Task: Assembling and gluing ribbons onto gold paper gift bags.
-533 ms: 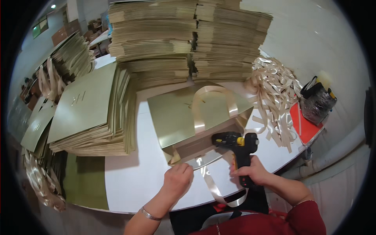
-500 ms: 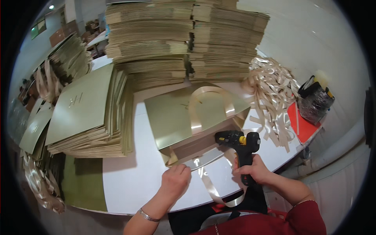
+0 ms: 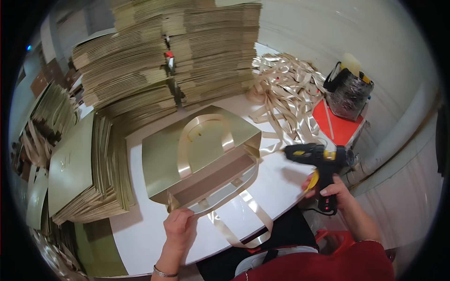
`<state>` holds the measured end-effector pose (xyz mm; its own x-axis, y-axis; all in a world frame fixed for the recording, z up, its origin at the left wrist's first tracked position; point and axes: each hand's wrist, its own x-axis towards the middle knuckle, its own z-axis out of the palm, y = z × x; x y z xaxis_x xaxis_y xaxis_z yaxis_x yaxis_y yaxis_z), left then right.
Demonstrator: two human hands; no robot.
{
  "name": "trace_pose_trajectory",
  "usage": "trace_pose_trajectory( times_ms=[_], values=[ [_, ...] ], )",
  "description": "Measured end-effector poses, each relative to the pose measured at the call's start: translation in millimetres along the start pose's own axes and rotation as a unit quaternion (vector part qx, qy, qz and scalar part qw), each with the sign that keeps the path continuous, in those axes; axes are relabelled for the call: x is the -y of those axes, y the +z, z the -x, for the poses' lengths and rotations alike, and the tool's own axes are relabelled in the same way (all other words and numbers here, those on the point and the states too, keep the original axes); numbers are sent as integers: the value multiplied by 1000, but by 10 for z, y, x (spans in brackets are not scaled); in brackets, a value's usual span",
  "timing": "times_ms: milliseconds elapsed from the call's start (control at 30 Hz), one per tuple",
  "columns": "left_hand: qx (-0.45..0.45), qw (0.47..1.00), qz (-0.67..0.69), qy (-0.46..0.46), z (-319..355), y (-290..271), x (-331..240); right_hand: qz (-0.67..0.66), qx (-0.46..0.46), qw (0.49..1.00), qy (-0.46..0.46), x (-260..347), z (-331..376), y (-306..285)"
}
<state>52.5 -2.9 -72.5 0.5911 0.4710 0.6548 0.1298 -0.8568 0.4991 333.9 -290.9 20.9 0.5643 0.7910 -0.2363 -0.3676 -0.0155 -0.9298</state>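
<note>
A gold-green paper bag (image 3: 161,150) lies on the white table (image 3: 136,239), its open mouth facing me. One cream ribbon handle (image 3: 187,126) loops over its upper face; a second ribbon handle (image 3: 257,210) hangs from the near edge of the mouth toward my lap. My left hand (image 3: 179,225) is closed at the near left corner of the mouth, its fingers pinching the bag's edge. Off to the right of the bag, my right hand (image 3: 336,193) grips a black and yellow glue gun (image 3: 323,161) by its handle. The nozzle points left, apart from the bag.
Tall stacks of folded paper bags (image 3: 215,51) stand behind the bag, with another stack (image 3: 70,164) at the left. A heap of cream ribbons (image 3: 290,93) lies at the back right. Beside it, a plastic-wrapped dark container (image 3: 349,96) sits on a red sheet (image 3: 340,124).
My right hand has drawn the glue gun out of the bag's mouth and off to the right. My left hand stays at the bag's edge. The view has turned rightward.
</note>
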Motion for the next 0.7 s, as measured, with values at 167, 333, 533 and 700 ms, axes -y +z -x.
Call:
trace_pose_trajectory(
  times_ms=[167,333,533,700],
  values=[
    [19,1000,6,20,-24,154,-25,115,-442,880,-133,-274,456,-1059],
    [-20,999,46,3,247,120,218,46,-454,889,-34,-245,450,-1999],
    [-57,996,-46,58,203,156,24,-152,-260,951,74,-250,293,-2706],
    [-125,980,-11,-157,288,-149,-61,768,-385,492,140,108,180,-2258]
  ],
)
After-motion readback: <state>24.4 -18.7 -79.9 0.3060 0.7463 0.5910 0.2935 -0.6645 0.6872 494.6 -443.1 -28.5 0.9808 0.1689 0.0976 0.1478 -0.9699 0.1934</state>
